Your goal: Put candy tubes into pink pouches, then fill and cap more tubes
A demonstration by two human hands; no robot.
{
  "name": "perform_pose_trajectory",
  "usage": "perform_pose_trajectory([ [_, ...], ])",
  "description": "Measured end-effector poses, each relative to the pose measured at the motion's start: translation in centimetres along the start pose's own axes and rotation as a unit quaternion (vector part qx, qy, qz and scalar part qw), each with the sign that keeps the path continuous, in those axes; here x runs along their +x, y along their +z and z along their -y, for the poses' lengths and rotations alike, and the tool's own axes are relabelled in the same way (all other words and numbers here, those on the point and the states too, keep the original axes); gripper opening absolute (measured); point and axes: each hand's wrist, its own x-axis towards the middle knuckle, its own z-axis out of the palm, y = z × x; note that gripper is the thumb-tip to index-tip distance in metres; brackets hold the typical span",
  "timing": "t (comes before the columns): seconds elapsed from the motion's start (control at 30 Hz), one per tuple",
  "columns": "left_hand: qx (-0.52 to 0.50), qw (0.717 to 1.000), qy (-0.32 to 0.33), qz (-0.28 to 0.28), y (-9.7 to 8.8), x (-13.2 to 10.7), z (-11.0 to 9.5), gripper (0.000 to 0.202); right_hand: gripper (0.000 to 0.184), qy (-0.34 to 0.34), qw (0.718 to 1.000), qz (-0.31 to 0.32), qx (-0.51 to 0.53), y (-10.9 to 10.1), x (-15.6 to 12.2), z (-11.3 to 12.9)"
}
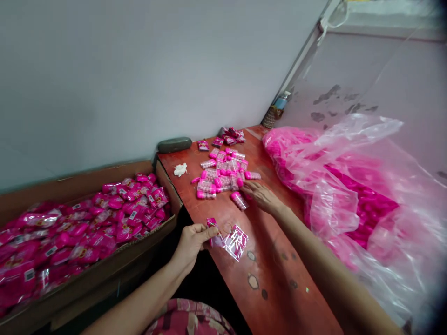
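My left hand (193, 242) pinches the edge of a small clear plastic bag (234, 241) with pink print, holding it just above the near edge of a reddish-brown table (272, 279). My right hand (260, 194) reaches forward, fingers stretched flat over the table, touching a small pink-capped tube (239, 200). Just beyond it lies a pile of several pink-capped tubes (223, 173).
A cardboard box (91, 279) at the left is full of pink packets (87, 228). A large clear plastic sack of pink items (349, 195) covers the table's right side. Small pink packets (231, 136), a dark case (174, 144) and a white scrap (180, 169) lie farther back by the wall.
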Motion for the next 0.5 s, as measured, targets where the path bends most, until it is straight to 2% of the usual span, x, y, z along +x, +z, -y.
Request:
perform_pose_trajectory([
  [0.1,-0.073,0.997,-0.016,-0.001,-0.4,0.1,-0.1,0.031,0.04,0.004,1.0,0.021,0.006,-0.3,-0.3,-1.5],
  [0.23,-0.168,0.985,-0.04,-0.012,-0.2,0.2,-0.5,0.027,0.019,0.038,0.999,0.025,0.02,0.1,-2.9,-2.5],
  [0.3,-0.196,0.979,-0.044,-0.025,0.2,0.3,-0.8,0.025,0.02,0.078,0.996,0.016,0.041,0.6,-4.7,-2.0],
  [0.37,-0.209,0.976,-0.044,-0.039,0.5,0.4,-1.0,0.023,0.023,0.158,0.981,-0.019,0.108,0.8,-6.6,-0.4],
  [0.43,-0.217,0.974,-0.045,-0.049,0.8,0.6,-1.0,0.021,0.026,0.252,0.933,-0.091,0.239,0.5,-8.1,2.7],
  [0.5,-0.227,0.971,-0.05,-0.056,1.0,0.7,-0.9,0.019,0.029,0.291,0.844,-0.146,0.427,-0.4,-9.2,7.1],
])
